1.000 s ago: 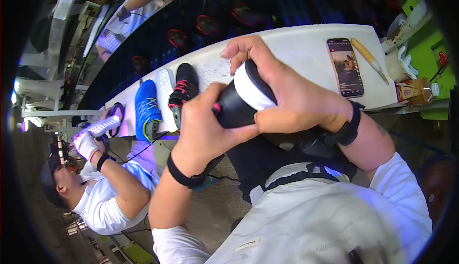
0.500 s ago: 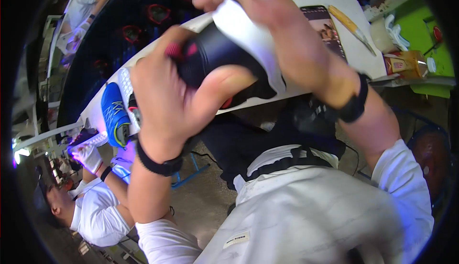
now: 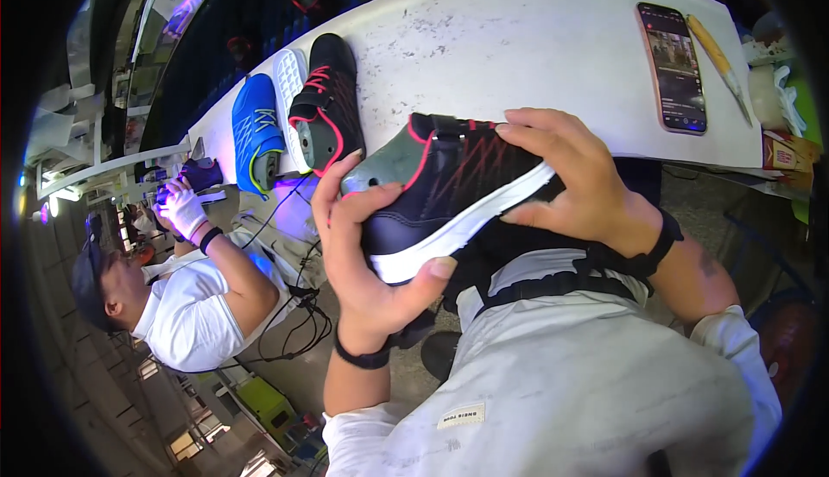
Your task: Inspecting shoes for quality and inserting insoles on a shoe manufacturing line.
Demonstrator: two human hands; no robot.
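Between my hands, at the near edge of the white table, is a black sneaker (image 3: pixel 432 183) with red trim, red lacing and a white sole (image 3: pixel 466 233). It is tilted so its side and sole edge show. A grey-green form fills its opening. My left hand (image 3: pixel 367 248) grips the heel end, thumb on the sole and fingers over the collar. My right hand (image 3: pixel 587 183) holds the toe end, fingers on top and thumb at the sole. Beyond my left hand lie a similar black shoe (image 3: pixel 326 101), a loose white sole (image 3: pixel 291 80) and a blue shoe (image 3: pixel 256 127).
On the table's (image 3: pixel 518 45) right side lie a phone (image 3: pixel 672 67) with a lit screen and a wooden-handled tool (image 3: pixel 718 58) with a metal blade. A small box (image 3: pixel 784 156) sits at the right edge. To the left a co-worker (image 3: pixel 199 291) in a white glove handles a dark shoe.
The sneaker has come down and turned from sole-up to show its side. My right hand has shifted from over the sole to the toe end. More of the table now shows.
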